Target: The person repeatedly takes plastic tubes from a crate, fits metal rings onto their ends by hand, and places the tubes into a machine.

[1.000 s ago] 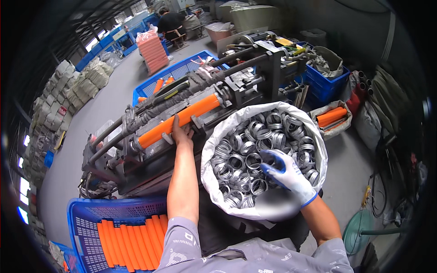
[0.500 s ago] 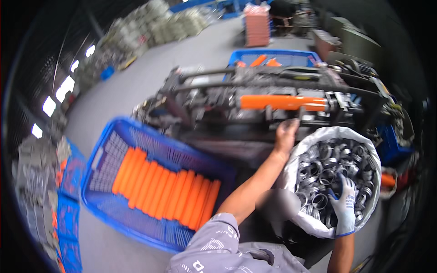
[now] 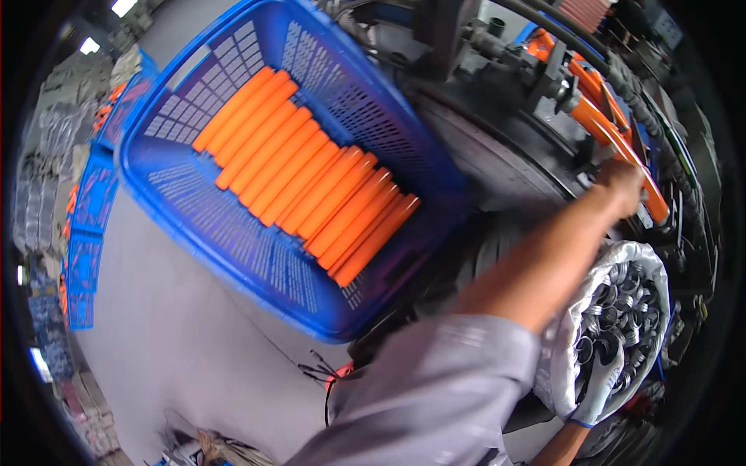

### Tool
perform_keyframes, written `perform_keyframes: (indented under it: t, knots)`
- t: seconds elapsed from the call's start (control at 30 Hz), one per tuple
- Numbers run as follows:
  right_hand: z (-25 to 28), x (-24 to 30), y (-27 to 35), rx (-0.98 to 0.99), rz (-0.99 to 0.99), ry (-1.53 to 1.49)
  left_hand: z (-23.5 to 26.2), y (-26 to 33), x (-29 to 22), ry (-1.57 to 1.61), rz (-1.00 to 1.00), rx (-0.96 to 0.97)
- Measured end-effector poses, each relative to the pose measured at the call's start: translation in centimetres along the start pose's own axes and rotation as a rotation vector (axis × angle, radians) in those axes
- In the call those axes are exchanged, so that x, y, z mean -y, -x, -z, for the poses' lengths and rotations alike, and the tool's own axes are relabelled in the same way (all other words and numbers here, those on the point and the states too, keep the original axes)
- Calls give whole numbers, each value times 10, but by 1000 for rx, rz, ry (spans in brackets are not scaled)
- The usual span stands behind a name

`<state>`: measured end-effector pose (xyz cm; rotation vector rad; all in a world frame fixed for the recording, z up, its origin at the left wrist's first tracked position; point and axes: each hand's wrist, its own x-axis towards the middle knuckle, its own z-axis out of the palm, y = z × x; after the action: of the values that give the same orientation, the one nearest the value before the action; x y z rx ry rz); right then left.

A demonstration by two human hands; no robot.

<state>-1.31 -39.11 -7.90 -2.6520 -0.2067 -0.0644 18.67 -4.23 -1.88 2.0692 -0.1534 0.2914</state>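
Swinging left since earlier: basket (image 3: 233,225) centred.

Short grey sleeve (image 3: 435,380) over upper left arm, forearm bare; left hand (image 3: 622,182) ungloved; right hand (image 3: 598,384) in white knit glove with blue cuff
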Motion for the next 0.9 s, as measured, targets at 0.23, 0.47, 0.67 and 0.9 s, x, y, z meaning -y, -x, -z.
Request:
perform_keyframes:
  t: [0.23, 0.47, 0.67, 0.9]
  knots:
    - [10, 39, 6, -180, 93, 109, 151, 188, 222, 97, 315, -423]
    - [-3, 68, -6, -103, 87, 120, 150, 473, 393, -221, 1438, -7]
    - [9, 55, 14, -30, -1, 114, 95, 461, 331, -91, 1355, 28]
    - [38, 101, 17, 78, -21, 292, 107, 408, 270, 314, 779, -498]
